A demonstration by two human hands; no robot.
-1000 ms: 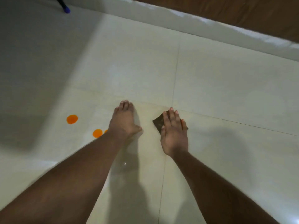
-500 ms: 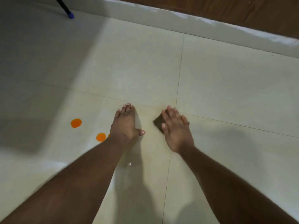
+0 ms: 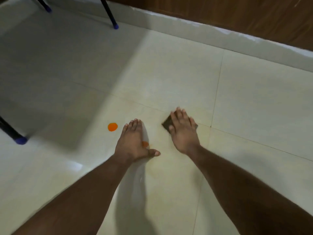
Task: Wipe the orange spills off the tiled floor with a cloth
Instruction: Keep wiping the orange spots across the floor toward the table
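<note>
Head view: cream tiled floor (image 3: 169, 68), orange spills (image 3: 112, 127), wooden wall (image 3: 237, 12).

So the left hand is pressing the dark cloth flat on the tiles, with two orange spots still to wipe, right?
Not quite: the head view shows the right hand pressing the dark cloth flat on the tiles. The left hand rests bare beside it. Two orange spots do remain, one partly hidden by that hand.
</note>
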